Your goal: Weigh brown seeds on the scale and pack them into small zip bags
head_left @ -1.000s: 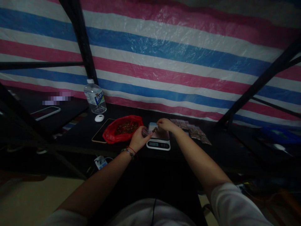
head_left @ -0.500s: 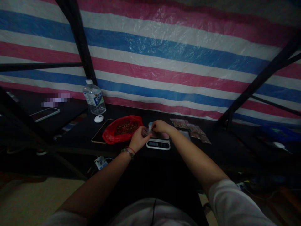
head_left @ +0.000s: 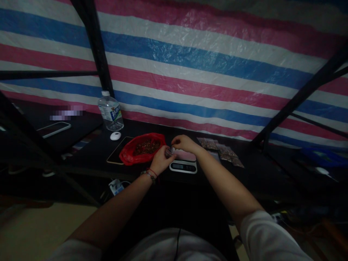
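My left hand (head_left: 161, 160) is closed around a small clear plastic bag (head_left: 169, 151), between the red bag and the scale. My right hand (head_left: 185, 143) is pinched at the mouth of that clear bag; what its fingertips grip is too small to make out. Just below the hands sits a white kitchen scale (head_left: 183, 168) with a pinkish platform and a lit display. Left of my left hand lies an open red plastic bag (head_left: 129, 152) holding many small brown pieces (head_left: 146, 146).
Several filled small bags (head_left: 221, 148) lie right of the scale, beside flat clear bags (head_left: 214, 156). A tablet (head_left: 115, 154), a white oval case (head_left: 115, 136) and a large plastic bottle (head_left: 111, 114) stand left. Dark metal posts (head_left: 100, 54) frame the black table before a striped sheet.
My right hand has shifted left from over the scale's platform to the clear bag's mouth, leaving more of the platform visible. My left hand has stayed nearly still.
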Demonstrator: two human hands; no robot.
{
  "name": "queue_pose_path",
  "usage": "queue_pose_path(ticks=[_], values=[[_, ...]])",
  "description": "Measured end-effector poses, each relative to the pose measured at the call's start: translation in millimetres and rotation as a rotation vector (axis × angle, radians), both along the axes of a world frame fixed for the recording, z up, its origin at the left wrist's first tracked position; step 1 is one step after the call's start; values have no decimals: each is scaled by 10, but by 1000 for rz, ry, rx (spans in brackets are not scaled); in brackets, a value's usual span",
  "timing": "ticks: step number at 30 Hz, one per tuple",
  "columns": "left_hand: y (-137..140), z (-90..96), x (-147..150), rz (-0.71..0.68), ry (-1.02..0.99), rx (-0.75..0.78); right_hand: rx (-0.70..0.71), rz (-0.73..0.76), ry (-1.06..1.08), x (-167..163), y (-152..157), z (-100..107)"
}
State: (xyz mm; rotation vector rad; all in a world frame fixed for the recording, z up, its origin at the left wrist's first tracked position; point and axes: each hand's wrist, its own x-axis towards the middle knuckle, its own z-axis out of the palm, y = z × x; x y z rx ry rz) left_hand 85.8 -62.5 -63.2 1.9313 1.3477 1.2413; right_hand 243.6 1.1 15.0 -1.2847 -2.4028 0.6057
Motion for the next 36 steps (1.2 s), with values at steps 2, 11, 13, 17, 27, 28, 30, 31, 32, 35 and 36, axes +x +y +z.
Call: queue_pose_path(ticks=[2,11,13,17,27,28,30,31,32,35,36], values=[[2,-1,1,4,-1,8,63,-14,96,-100,-89,2],[-4,15,0,50,-60,21,189,90,115,-205,-359,-37],[-12,28,4,50,-56,14,139,136,89,-153,-352,4],[-18,41,6,37,-58,13,93,198,29,-106,-328,71],[-10,7,-12,57,-64,3,186,16,-24,127,-39,18],[-11,8,-11,59,-65,3,171,-8,-60,175,1,-13],[-11,12,-7,60,-68,7,127,-49,-142,253,59,-89],[-11,14,-5,61,-69,9,104,-66,-178,278,76,-131],[-11,16,-4,62,-69,10,84,-76,-207,294,86,-171],[-13,20,-5,59,-63,10,55,-73,-243,298,93,-265],[-15,21,-6,57,-61,10,53,-68,-247,291,90,-281]])
